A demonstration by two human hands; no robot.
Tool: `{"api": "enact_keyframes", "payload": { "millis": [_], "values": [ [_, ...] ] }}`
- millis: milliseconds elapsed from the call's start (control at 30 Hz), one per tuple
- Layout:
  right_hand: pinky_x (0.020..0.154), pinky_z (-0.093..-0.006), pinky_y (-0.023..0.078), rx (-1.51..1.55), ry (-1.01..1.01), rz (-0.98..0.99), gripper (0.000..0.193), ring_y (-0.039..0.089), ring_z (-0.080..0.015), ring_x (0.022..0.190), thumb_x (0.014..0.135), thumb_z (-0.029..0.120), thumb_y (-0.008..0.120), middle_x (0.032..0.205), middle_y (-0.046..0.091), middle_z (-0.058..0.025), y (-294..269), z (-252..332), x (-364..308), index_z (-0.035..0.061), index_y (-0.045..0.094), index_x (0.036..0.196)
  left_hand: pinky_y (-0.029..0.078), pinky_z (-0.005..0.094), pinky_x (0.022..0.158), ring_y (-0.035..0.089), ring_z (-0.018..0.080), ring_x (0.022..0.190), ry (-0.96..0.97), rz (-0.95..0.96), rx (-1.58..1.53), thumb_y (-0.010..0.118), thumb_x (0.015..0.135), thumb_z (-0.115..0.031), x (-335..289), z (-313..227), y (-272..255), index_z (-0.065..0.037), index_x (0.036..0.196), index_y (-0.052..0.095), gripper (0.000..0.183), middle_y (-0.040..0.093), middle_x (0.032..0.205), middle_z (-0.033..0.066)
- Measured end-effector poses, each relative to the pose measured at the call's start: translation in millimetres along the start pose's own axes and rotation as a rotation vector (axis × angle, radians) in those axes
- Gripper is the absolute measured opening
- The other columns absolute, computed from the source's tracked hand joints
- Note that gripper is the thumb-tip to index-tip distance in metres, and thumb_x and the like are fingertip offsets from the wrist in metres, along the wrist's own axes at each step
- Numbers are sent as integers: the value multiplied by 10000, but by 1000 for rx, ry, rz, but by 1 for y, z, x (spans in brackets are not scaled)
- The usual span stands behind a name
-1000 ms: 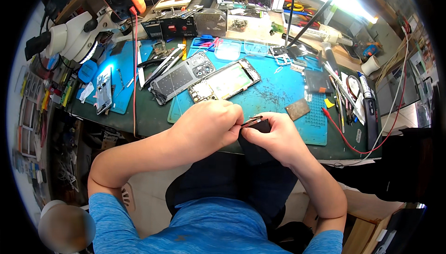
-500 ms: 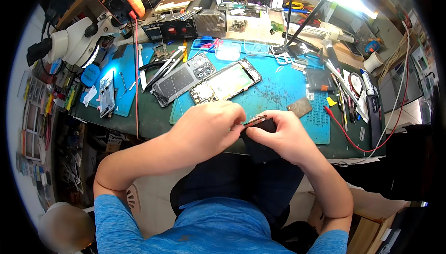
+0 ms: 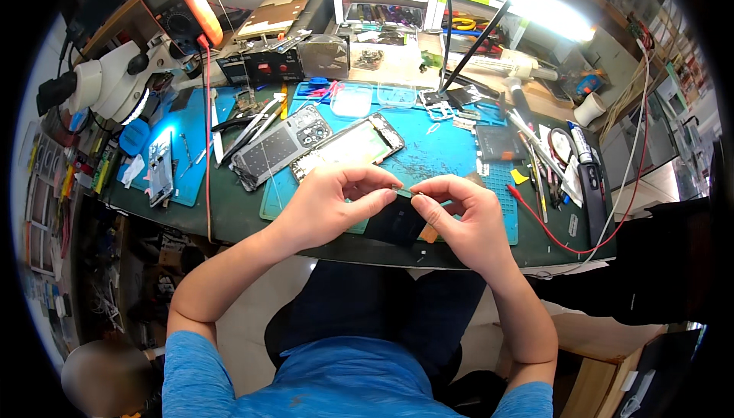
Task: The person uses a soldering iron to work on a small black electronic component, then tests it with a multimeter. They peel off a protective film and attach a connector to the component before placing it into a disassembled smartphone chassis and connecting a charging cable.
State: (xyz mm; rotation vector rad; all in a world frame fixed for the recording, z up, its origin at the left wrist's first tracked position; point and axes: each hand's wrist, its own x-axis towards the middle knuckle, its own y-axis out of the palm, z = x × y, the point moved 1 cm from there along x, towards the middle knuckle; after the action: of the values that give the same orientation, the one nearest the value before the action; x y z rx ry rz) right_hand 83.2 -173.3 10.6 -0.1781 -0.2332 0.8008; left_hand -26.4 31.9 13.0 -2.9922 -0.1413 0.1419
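Observation:
A flat black phone battery [image 3: 395, 223] hangs between my hands at the bench's near edge. A thin greenish strip runs along its upper edge. My left hand [image 3: 329, 205] is closed, thumb and fingers pinching the left end of that edge. On the other side my right hand [image 3: 468, 219] pinches the right end between thumb and fingertips. An orange-brown tab [image 3: 430, 233] shows beside the battery below the right fingers. Just beyond the hands lies an opened phone frame [image 3: 353, 147], with a dark phone back part [image 3: 277, 150] to its left.
The blue work mat [image 3: 428, 162] covers the bench. Another black battery [image 3: 498, 144], tweezers and a red lead [image 3: 527, 212] lie at the right. A microscope [image 3: 99, 82] and an orange multimeter [image 3: 180, 13] stand at the left. A disassembled phone [image 3: 160, 170] lies below the microscope.
The battery has turned so its flat black face shows, and the orange-brown tab has come into sight. The left hand has turned to pinch its upper edge. The view has shifted slightly.

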Motion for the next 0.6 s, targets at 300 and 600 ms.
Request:
{"api": "enact_keyframes", "payload": {
  "millis": [300, 600],
  "values": [
    [672, -266, 534, -79, 85, 69, 229, 664, -86, 770, 996, 219, 742, 869, 756, -52, -14, 7, 12, -5, 775, 1032, 557, 255, 952, 691, 102, 1078, -45, 43, -307, 741, 1001, -111, 10, 8, 14, 4, 1226, 701, 256, 726, 1146, 44],
    [676, -242, 502, -117, 132, 167, 224, 634, -64, 769, 981, 187, 760, 887, 734, -30, -20, 22, 24, -7, 751, 1093, 549, 266, 943, 683, 96, 1054, -23, -35, -326, 728, 1012, -124, 10, 10, 16, -7, 1210, 680, 235, 717, 1125, 35]
  ]
}}
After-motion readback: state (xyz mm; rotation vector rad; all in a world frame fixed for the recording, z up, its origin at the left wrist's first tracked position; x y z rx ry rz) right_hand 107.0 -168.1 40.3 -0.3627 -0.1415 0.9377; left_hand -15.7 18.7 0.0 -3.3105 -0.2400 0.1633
